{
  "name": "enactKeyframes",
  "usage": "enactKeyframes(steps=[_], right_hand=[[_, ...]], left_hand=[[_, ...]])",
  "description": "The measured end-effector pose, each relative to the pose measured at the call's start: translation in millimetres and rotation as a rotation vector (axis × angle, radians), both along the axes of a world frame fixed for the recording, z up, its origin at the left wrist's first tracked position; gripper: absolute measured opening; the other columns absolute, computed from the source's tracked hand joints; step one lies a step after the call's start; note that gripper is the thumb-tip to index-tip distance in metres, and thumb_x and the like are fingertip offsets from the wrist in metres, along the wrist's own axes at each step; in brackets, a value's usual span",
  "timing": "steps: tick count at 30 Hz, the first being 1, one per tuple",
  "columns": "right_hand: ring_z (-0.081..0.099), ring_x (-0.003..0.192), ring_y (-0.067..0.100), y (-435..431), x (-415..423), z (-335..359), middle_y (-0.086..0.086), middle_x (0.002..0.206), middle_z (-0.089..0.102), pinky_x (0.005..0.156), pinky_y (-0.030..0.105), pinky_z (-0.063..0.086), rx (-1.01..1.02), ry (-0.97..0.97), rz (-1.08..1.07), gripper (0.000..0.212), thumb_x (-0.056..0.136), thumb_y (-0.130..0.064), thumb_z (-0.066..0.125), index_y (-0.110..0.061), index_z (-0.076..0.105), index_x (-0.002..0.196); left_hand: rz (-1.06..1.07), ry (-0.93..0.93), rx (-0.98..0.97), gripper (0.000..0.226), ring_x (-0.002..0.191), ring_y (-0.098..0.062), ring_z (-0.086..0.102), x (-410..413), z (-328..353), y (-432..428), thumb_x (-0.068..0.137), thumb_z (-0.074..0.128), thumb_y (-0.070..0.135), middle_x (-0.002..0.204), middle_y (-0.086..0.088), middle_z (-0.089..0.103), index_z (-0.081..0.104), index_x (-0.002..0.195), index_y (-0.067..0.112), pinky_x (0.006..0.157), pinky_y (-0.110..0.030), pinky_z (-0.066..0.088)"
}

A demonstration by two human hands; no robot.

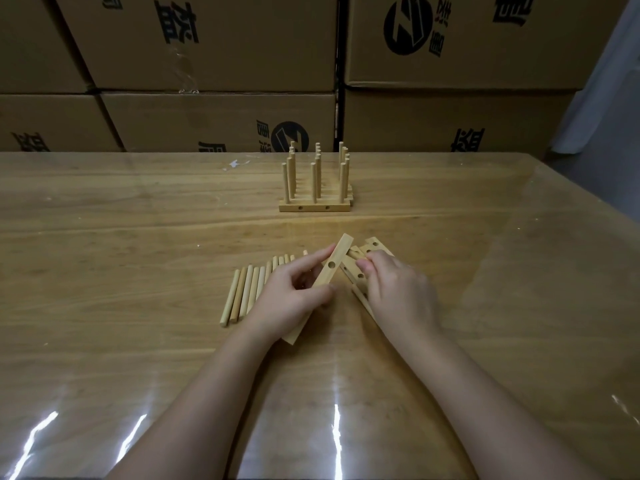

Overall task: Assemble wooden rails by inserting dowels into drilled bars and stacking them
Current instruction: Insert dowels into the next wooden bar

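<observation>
My left hand (296,294) grips a drilled wooden bar (336,261), tilted up off the table, a round hole showing near its middle. My right hand (398,289) rests on a loose heap of more drilled bars (372,245) just to the right, fingers curled around something I cannot make out. A row of loose dowels (246,292) lies flat to the left of my left hand, partly hidden behind it. Farther back stands a group of finished rails (315,202), bars lying side by side with dowels standing upright in them.
The wooden table (138,237) is covered with a glossy clear sheet. Stacked cardboard boxes (214,64) form a wall along the table's far edge. A small scrap of tape (235,163) lies near the back.
</observation>
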State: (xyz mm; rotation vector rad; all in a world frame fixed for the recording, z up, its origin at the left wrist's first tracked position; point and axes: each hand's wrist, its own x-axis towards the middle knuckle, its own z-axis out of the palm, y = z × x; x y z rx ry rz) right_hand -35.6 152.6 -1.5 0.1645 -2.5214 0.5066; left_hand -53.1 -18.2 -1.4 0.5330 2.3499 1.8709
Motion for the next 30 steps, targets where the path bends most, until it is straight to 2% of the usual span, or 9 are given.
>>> enactKeyframes(steps=[4, 8, 12, 14, 18, 21, 25, 28, 30], right_hand=[[0.062, 0.077, 0.028, -0.2, 0.3, 0.0, 0.002, 0.087, 0.070, 0.055, 0.030, 0.029, -0.060, -0.019, 0.012, 0.025, 0.096, -0.025, 0.043, -0.017, 0.066, 0.101], [0.060, 0.076, 0.024, 2.4, -0.4, 3.8, 0.000, 0.084, 0.068, 0.055, 0.030, 0.030, -0.071, -0.080, 0.013, 0.029, 0.097, -0.031, 0.039, -0.020, 0.065, 0.101], [0.059, 0.076, 0.024, 4.6, 0.4, 7.4, 0.000, 0.080, 0.067, 0.059, 0.032, 0.041, -0.167, -0.179, 0.017, 0.028, 0.097, -0.033, 0.041, -0.021, 0.066, 0.097], [0.060, 0.076, 0.023, 5.3, -0.1, 7.4, -0.002, 0.078, 0.067, 0.064, 0.033, 0.046, -0.204, -0.231, 0.024, 0.028, 0.096, -0.035, 0.041, -0.023, 0.065, 0.089], [0.056, 0.071, 0.019, 4.1, -0.8, 4.1, -0.006, 0.068, 0.060, 0.062, 0.031, 0.040, -0.333, -0.308, 0.008, 0.029, 0.095, -0.039, 0.041, -0.026, 0.056, 0.074], [0.055, 0.070, 0.012, 0.3, -1.6, 0.7, -0.013, 0.068, 0.057, 0.059, 0.030, 0.041, -0.307, -0.245, 0.051, 0.023, 0.097, -0.037, 0.040, -0.028, 0.056, 0.083], [0.049, 0.089, 0.008, -5.6, -2.3, 2.5, -0.008, 0.103, 0.047, 0.075, 0.026, 0.043, -0.452, -0.013, 0.080, 0.036, 0.095, -0.040, 0.039, -0.019, 0.050, 0.122], [0.048, 0.086, 0.012, 0.2, -2.4, 6.5, -0.005, 0.098, 0.045, 0.074, 0.033, 0.044, -0.501, 0.148, 0.010, 0.023, 0.097, -0.024, 0.039, -0.012, 0.052, 0.113], [0.049, 0.071, 0.015, 3.2, -4.0, 4.8, -0.004, 0.082, 0.051, 0.062, 0.031, 0.037, -0.397, 0.056, 0.013, 0.016, 0.097, -0.018, 0.040, -0.012, 0.054, 0.098]], left_hand=[[-0.017, -0.015, 0.034, 0.059, 0.079, -0.019, 0.063, -0.5, -0.8, -1.7, 0.072, 0.068, 0.017, 0.097, -0.014, 0.064, 0.060, 0.123, 0.045, 0.072, -0.026, 0.055], [-0.038, -0.038, -0.001, 0.057, 0.081, -0.012, 0.065, -1.3, -1.8, -2.6, 0.072, 0.068, 0.022, 0.092, 0.013, 0.069, 0.059, 0.118, 0.054, 0.072, -0.024, 0.055], [-0.030, -0.043, -0.002, 0.059, 0.082, -0.015, 0.065, -2.3, -4.1, -2.2, 0.071, 0.067, 0.019, 0.095, 0.004, 0.069, 0.060, 0.119, 0.052, 0.070, -0.024, 0.054], [-0.041, -0.044, -0.012, 0.059, 0.078, -0.010, 0.063, -1.5, -3.2, -2.0, 0.072, 0.066, 0.018, 0.091, 0.010, 0.067, 0.059, 0.121, 0.051, 0.067, -0.021, 0.052], [-0.033, -0.032, -0.015, 0.058, 0.082, -0.018, 0.061, 0.7, -0.8, -3.4, 0.074, 0.067, 0.020, 0.101, -0.007, 0.066, 0.058, 0.123, 0.049, 0.076, -0.029, 0.054], [0.004, 0.061, -0.069, 0.059, 0.088, -0.026, 0.058, 1.8, -0.5, -0.5, 0.081, 0.068, 0.015, 0.112, -0.012, 0.064, 0.053, 0.131, 0.041, 0.082, -0.034, 0.051], [0.129, 0.114, 0.009, 0.055, 0.084, -0.032, 0.060, 1.0, -4.6, -0.9, 0.079, 0.067, 0.019, 0.098, -0.014, 0.064, 0.053, 0.127, 0.042, 0.080, -0.042, 0.052], [0.259, 0.053, 0.154, 0.050, 0.090, -0.021, 0.065, -4.2, -7.0, -1.9, 0.088, 0.062, 0.013, 0.100, -0.005, 0.067, 0.052, 0.131, 0.037, 0.079, -0.038, 0.057], [0.326, 0.042, 0.242, 0.047, 0.085, -0.009, 0.065, -7.7, -5.8, -1.3, 0.086, 0.060, 0.016, 0.087, 0.006, 0.069, 0.054, 0.133, 0.023, 0.077, -0.024, 0.053]])
